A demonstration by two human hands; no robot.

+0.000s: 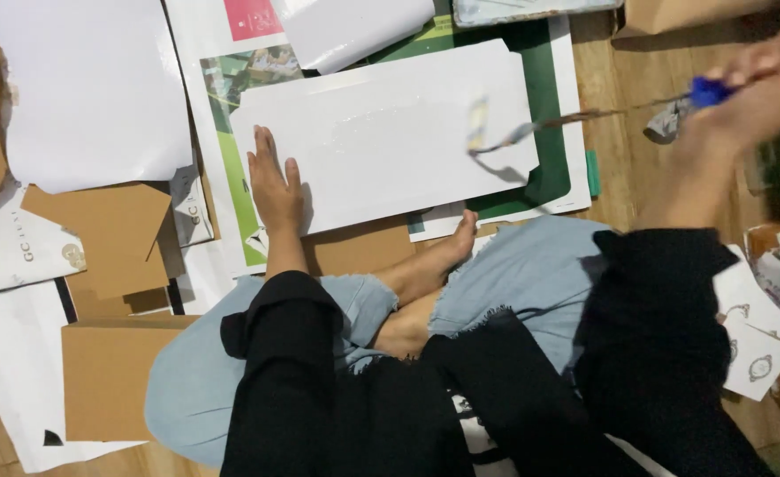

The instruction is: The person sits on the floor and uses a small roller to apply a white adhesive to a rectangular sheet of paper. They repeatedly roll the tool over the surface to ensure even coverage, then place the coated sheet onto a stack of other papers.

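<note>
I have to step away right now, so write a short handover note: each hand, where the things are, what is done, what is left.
Left hand: flat, palm down, pinning the white sheet at its left edge.
Right hand: raised to the right, fingers gripping a blue-handled brush; its blurred tip hangs over the sheet's right part.
Done: a faint glossy patch shows mid-sheet.
Left: the sheet's other areas look dry.
Brown cardboard pieces lie at left.

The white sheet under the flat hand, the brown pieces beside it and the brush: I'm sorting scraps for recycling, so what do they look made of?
White sheet: seemingly glossy coated paper or thin card, with a wet-looking sheen mid-sheet, pinned by the left hand.
Brown pieces: matte plain cardboard, flat with cut edges.
Brush in the right hand: blue handle, perhaps plastic; too motion-blurred to be sure.
</note>
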